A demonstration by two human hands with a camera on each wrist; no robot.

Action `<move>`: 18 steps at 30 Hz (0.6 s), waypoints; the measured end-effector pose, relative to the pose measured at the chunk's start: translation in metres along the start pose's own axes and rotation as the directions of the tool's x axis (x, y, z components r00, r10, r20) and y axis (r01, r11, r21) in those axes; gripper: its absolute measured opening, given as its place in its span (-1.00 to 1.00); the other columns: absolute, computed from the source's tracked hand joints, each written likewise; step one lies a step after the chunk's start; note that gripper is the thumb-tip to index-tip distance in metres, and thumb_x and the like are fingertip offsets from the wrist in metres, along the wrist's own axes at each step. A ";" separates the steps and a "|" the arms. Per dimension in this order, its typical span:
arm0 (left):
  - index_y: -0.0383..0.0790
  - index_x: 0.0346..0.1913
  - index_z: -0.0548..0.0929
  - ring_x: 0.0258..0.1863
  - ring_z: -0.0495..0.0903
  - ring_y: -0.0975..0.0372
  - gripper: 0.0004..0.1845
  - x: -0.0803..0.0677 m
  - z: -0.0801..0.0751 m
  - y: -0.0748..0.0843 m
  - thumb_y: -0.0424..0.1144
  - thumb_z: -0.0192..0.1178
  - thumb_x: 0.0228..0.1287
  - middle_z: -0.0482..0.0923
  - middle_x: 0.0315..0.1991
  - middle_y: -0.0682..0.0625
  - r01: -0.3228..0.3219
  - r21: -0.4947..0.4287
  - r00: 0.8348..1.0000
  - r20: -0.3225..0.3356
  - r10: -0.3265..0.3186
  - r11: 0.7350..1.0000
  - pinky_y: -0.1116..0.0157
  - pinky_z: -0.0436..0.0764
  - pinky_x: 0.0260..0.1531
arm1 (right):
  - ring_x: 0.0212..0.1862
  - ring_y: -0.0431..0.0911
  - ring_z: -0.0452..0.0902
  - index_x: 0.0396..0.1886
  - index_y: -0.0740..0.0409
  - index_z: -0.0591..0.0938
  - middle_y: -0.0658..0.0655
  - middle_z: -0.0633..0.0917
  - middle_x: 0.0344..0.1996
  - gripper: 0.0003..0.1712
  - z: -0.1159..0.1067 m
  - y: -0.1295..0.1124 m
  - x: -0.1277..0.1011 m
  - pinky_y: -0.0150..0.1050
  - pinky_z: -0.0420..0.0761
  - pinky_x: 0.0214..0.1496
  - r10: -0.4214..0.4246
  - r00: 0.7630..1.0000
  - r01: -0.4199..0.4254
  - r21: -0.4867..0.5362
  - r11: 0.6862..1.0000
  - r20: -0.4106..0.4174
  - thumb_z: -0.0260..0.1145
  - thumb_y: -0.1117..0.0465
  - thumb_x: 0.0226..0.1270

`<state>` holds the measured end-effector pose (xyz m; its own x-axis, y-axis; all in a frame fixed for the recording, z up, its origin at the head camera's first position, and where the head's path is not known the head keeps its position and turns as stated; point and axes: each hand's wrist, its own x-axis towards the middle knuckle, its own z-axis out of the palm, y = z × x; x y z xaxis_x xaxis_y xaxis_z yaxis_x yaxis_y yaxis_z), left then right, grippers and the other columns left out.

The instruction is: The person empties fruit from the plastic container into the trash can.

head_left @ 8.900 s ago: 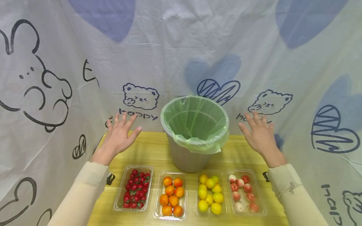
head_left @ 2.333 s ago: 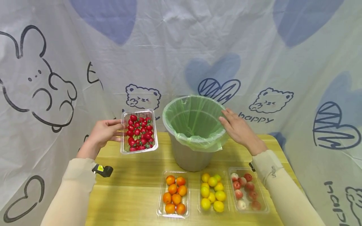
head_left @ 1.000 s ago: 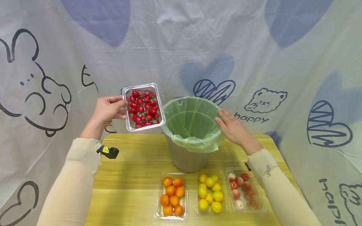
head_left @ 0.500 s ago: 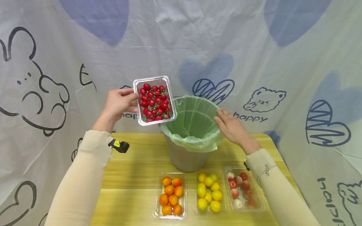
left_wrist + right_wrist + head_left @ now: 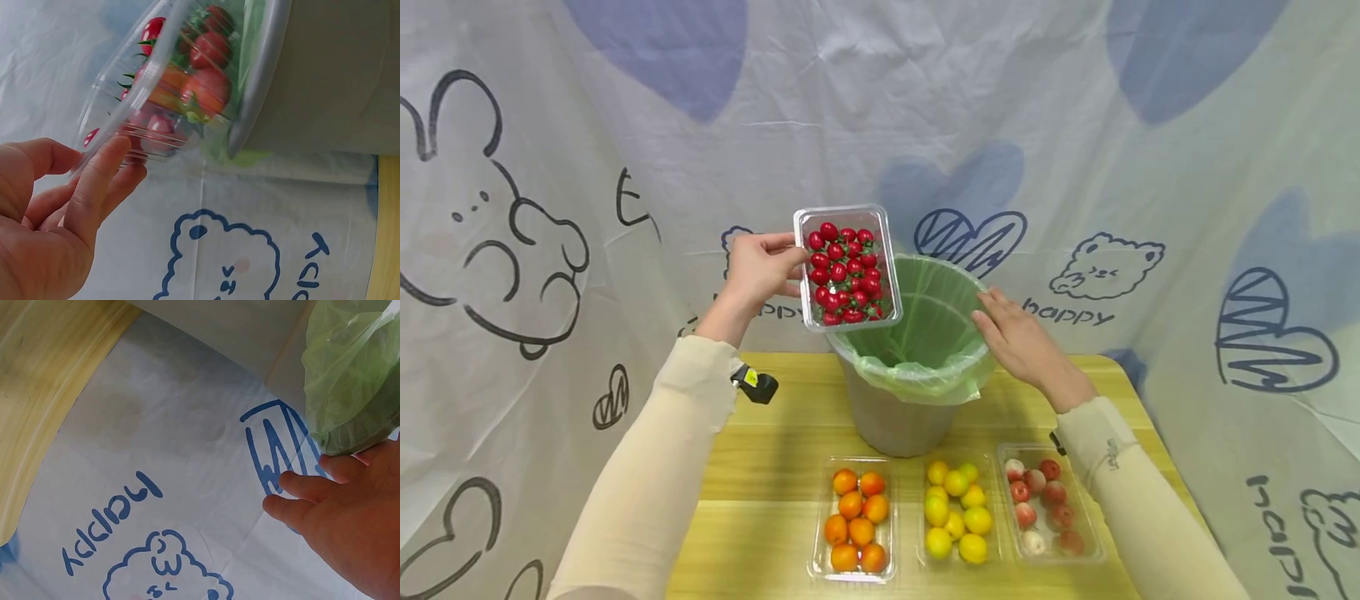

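Note:
My left hand (image 5: 760, 271) pinches the left edge of a clear plastic box (image 5: 892, 283), its thumb on the near face and the other fingers behind. Red cherry tomatoes (image 5: 853, 267) with green stems lie inside the box. In the head view the box overlaps the left rim of a grey bin (image 5: 902, 433) lined with a thin green bag (image 5: 943, 292). The left wrist view shows the box wall (image 5: 140, 94) tilted close beside the bin's rim. My right hand (image 5: 1018, 343) touches the bin's right rim, and its fingers (image 5: 312, 487) extend loosely along the outside in the right wrist view.
Three clear boxes stand on the wooden table (image 5: 760, 517) in front of the bin: one with orange fruits (image 5: 850, 505), one with yellow-green fruits (image 5: 955, 522), one with red and whitish fruits (image 5: 1054, 492). A printed cloth (image 5: 820, 150) hangs behind and at both sides.
The box of cherry tomatoes has risen from the table's left side and moved right in my left hand, now over the bin's left rim. My right hand has stayed at the right rim.

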<state>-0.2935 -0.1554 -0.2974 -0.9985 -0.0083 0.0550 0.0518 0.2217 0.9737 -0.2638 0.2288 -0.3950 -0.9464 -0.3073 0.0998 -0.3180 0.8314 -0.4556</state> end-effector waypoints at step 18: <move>-0.36 0.42 0.55 -0.28 0.85 0.16 -0.48 0.009 0.030 -0.003 -0.38 0.22 0.43 0.71 0.17 -0.35 -0.106 -0.066 0.994 -0.015 0.105 0.992 0.25 0.85 -0.44 | 0.69 0.34 -0.05 0.71 0.23 0.10 0.34 0.02 0.70 -0.15 0.001 -0.003 0.000 0.31 -0.01 0.74 -0.010 1.000 0.009 -0.013 1.000 -0.025 -0.36 -0.26 0.74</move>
<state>-0.3028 -0.1269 -0.3069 -0.9870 0.0007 0.1605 0.1587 0.1565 0.9749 -0.2632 0.2261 -0.3948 -0.9444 -0.3035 0.1265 -0.3275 0.8346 -0.4429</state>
